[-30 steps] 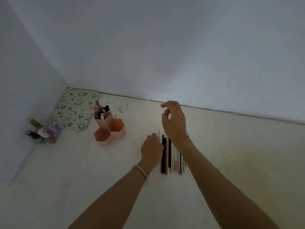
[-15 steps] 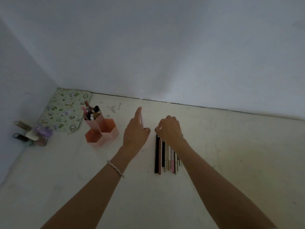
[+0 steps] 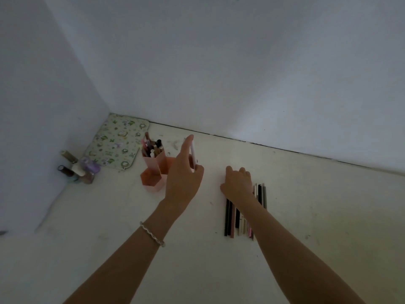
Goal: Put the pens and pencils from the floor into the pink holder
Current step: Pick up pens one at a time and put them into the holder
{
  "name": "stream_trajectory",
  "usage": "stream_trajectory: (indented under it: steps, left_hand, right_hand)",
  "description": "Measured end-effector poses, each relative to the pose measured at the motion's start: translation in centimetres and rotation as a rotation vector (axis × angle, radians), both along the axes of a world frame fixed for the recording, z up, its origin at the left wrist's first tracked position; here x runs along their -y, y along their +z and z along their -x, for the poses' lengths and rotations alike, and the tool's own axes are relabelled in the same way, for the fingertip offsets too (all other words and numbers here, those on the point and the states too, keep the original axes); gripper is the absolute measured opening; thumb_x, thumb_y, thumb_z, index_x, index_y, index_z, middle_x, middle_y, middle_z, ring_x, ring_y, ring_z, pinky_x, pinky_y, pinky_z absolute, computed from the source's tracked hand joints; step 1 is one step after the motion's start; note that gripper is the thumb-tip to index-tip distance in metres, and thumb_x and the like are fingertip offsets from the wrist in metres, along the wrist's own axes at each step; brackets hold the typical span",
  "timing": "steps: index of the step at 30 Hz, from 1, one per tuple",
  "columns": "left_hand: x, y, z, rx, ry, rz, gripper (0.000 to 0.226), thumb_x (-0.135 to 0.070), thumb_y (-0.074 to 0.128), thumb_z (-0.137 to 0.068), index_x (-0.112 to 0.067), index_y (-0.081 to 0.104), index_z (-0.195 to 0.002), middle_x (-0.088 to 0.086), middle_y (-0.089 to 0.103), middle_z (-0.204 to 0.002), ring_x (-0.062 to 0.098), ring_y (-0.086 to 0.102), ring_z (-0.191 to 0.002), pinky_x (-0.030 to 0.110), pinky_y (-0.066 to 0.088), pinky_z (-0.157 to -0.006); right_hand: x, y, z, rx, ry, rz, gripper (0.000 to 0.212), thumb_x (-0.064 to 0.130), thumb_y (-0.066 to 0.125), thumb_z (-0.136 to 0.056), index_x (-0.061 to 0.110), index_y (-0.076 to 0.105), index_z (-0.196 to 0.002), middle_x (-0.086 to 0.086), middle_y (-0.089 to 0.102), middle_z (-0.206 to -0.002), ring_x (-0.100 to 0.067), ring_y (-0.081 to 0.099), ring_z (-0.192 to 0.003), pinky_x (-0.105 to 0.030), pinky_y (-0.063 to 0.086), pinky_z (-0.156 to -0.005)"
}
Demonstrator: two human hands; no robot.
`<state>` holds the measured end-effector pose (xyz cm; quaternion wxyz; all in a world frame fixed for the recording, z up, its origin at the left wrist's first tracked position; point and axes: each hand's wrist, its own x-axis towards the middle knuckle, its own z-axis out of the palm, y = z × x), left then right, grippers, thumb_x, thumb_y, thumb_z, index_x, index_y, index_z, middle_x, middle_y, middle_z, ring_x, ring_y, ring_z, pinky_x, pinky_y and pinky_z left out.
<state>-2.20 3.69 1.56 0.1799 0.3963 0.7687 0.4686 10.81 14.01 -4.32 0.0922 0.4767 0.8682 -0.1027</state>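
Since a second ago the left hand (image 3: 183, 183) has carried one thin white pen (image 3: 193, 155), pinched between its fingers, almost to the pink plastic hexagon holder (image 3: 153, 170), while the right hand (image 3: 237, 183) has come down with curled fingers onto the row of pens and pencils on the floor (image 3: 232, 220), so one more pen should soon be stored, though whether this hand already grips any I cannot tell

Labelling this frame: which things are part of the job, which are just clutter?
Job:
pink holder
white pen in left hand
row of pens and pencils under right hand

Clutter:
patterned mat
small bottles
bracelet
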Motion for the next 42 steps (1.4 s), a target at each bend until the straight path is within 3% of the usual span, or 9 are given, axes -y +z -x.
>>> stream_trajectory:
  steps: [5, 10, 12, 14, 19, 27, 32, 35, 42]
  left_hand:
    - [0.0, 0.5, 0.0, -0.018, -0.019, -0.039, 0.079, -0.008, 0.06, -0.087, -0.04, 0.024, -0.15, -0.01, 0.058, -0.08, 0.006, 0.062, -0.069, 0.014, 0.054, -0.057]
    - [-0.1, 1.2, -0.1, -0.028, -0.034, -0.052, 0.08, -0.01, 0.06, -0.088, -0.043, 0.021, -0.149, -0.007, 0.061, -0.087, 0.008, 0.062, -0.071, 0.021, 0.056, -0.063]
    - [0.0, 2.1, 0.3, -0.016, -0.028, -0.115, 0.074, -0.009, 0.058, -0.09, -0.039, 0.024, -0.15, -0.006, 0.063, -0.096, 0.007, 0.061, -0.07, 0.024, 0.057, -0.059]
    - [0.2, 3.4, 1.3, -0.053, 0.027, -0.226, 0.061, -0.012, 0.054, -0.094, -0.031, 0.032, -0.148, -0.003, 0.064, -0.097, 0.006, 0.062, -0.07, 0.024, 0.058, -0.062]
    - [2.1, 5.4, 7.0, -0.181, 0.347, -0.482, 0.046, -0.018, 0.051, -0.101, -0.017, 0.04, -0.146, 0.005, 0.065, -0.099, 0.017, 0.066, -0.082, 0.021, 0.057, -0.07]
    - [3.6, 1.8, 10.4, -0.276, 0.346, -0.244, 0.039, -0.02, 0.051, -0.101, -0.02, 0.046, -0.14, 0.008, 0.067, -0.116, 0.021, 0.066, -0.101, 0.039, 0.057, -0.085]
    - [4.1, -0.3, 10.5, -0.578, 0.325, -0.071, 0.03, -0.02, 0.055, -0.099, -0.013, 0.068, -0.125, 0.016, 0.052, -0.141, 0.035, 0.042, -0.134, 0.046, 0.034, -0.111]
    - [4.7, 0.8, 11.1, -0.52, 0.382, -0.193, 0.04, -0.024, 0.044, -0.101, -0.01, 0.055, -0.137, 0.016, 0.048, -0.142, 0.031, 0.043, -0.133, 0.04, 0.031, -0.111]
    - [5.9, 2.8, 12.2, -0.405, 0.395, -0.331, 0.033, 0.001, 0.046, -0.094, 0.001, 0.055, -0.127, 0.017, 0.055, -0.121, 0.029, 0.056, -0.109, 0.043, 0.049, -0.092]
  right_hand:
    - [-0.3, 1.0, 0.9, -0.142, -0.116, 0.138, 0.014, 0.015, 0.052, -0.083, 0.005, 0.058, -0.092, -0.01, 0.066, -0.093, -0.028, 0.054, -0.095, -0.035, 0.045, -0.083]
    - [-2.1, 6.3, 2.5, -0.604, -0.228, 0.025, 0.015, 0.01, 0.058, -0.078, 0.004, 0.069, -0.07, -0.002, 0.07, -0.068, -0.023, 0.064, -0.07, -0.037, 0.051, -0.083]
    - [-2.3, 8.6, 2.9, -0.809, -0.243, -0.056, 0.01, 0.01, 0.06, -0.08, 0.008, 0.068, -0.074, 0.004, 0.065, -0.07, -0.019, 0.061, -0.073, -0.027, 0.048, -0.076]
    - [-2.1, 10.5, 3.3, -0.965, -0.247, -0.149, 0.007, 0.01, 0.06, -0.082, 0.013, 0.066, -0.084, 0.008, 0.061, -0.079, -0.015, 0.057, -0.081, -0.015, 0.039, -0.074]
    - [-1.3, 13.4, 4.5, -1.24, -0.227, -0.234, 0.017, 0.002, 0.055, -0.081, 0.01, 0.065, -0.092, 0.002, 0.061, -0.09, -0.01, 0.06, -0.072, -0.019, 0.049, -0.069]
    - [0.7, 14.4, 6.5, -1.272, -0.081, -0.261, 0.015, -0.003, 0.058, -0.083, 0.005, 0.066, -0.093, 0.002, 0.06, -0.09, -0.012, 0.064, -0.071, -0.011, 0.047, -0.069]
    - [2.3, 15.8, 8.7, -1.342, -0.007, -0.193, 0.012, 0.004, 0.06, -0.088, 0.007, 0.066, -0.098, 0.0, 0.068, -0.089, -0.012, 0.068, -0.078, -0.011, 0.05, -0.074]
    - [3.3, 16.1, 10.7, -1.377, 0.045, -0.187, 0.013, 0.003, 0.06, -0.089, 0.006, 0.067, -0.1, -0.003, 0.069, -0.091, -0.011, 0.068, -0.08, -0.014, 0.053, -0.076]
    - [5.2, 14.1, 14.0, -1.29, 0.167, -0.235, 0.014, -0.004, 0.06, -0.09, -0.002, 0.067, -0.102, -0.01, 0.069, -0.095, -0.013, 0.066, -0.083, -0.015, 0.053, -0.079]
